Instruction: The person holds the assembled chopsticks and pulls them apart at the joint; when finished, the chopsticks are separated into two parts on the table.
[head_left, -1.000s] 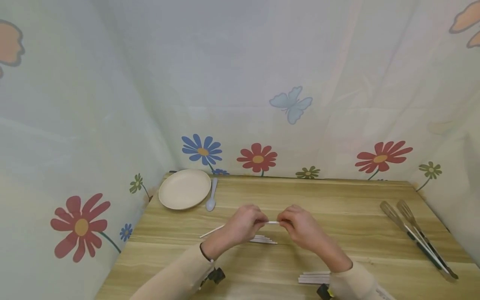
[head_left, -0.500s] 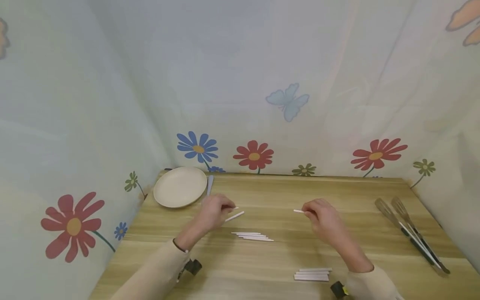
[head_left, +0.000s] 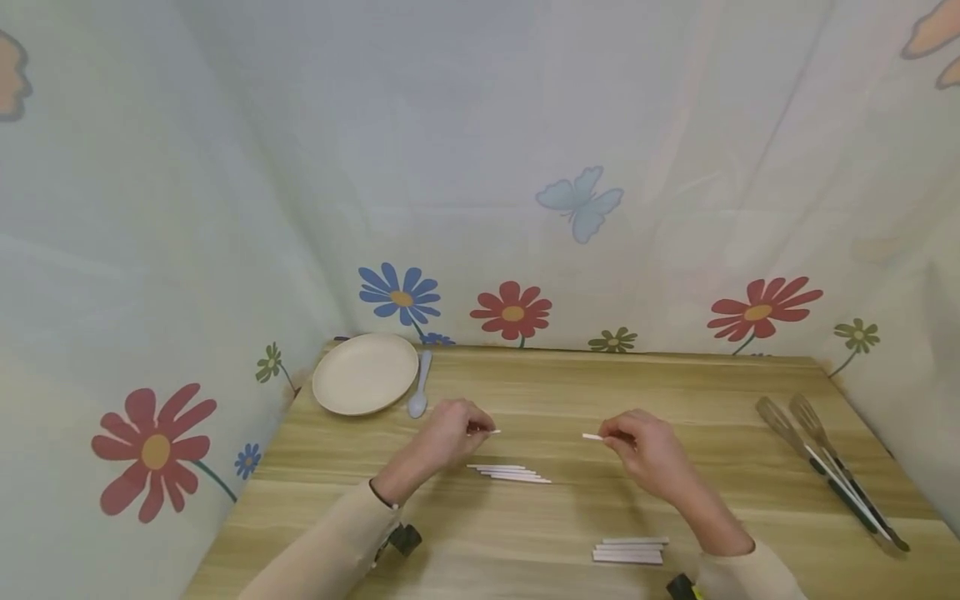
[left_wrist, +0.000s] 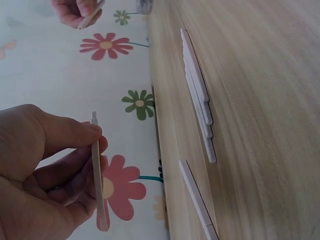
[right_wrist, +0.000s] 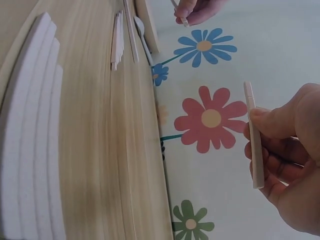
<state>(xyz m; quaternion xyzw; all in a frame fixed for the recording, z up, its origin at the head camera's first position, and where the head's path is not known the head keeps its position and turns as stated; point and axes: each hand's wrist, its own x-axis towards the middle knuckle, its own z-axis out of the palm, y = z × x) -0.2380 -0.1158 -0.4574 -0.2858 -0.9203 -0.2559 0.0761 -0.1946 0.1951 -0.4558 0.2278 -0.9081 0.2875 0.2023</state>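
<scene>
Between thumb and fingers my left hand (head_left: 453,433) pinches a thin white stick (left_wrist: 97,175), whose upper end narrows to a small peg. My right hand (head_left: 647,454) pinches a similar white stick (right_wrist: 255,145), its tip pointing toward the left hand. Both hands are raised over the table, apart from each other. Below and between them lies a slanting row of several white sticks (head_left: 510,474). Nearer the front right is another bunch of white sticks (head_left: 630,551). A longer stick (left_wrist: 196,197) with a joint line lies on the table near the left hand, hidden by that hand in the head view.
A cream plate (head_left: 366,375) stands at the back left of the wooden table (head_left: 555,383), with a grey spoon (head_left: 421,387) beside it. Two long-handled slotted utensils (head_left: 832,471) lie at the right. A flower-printed curtain (head_left: 480,167) surrounds the back and sides.
A second ago the hands were close together with a white stick showing between them. They parted, each now holding a stick; since half a second ago the left hand has come slightly back rightward.
</scene>
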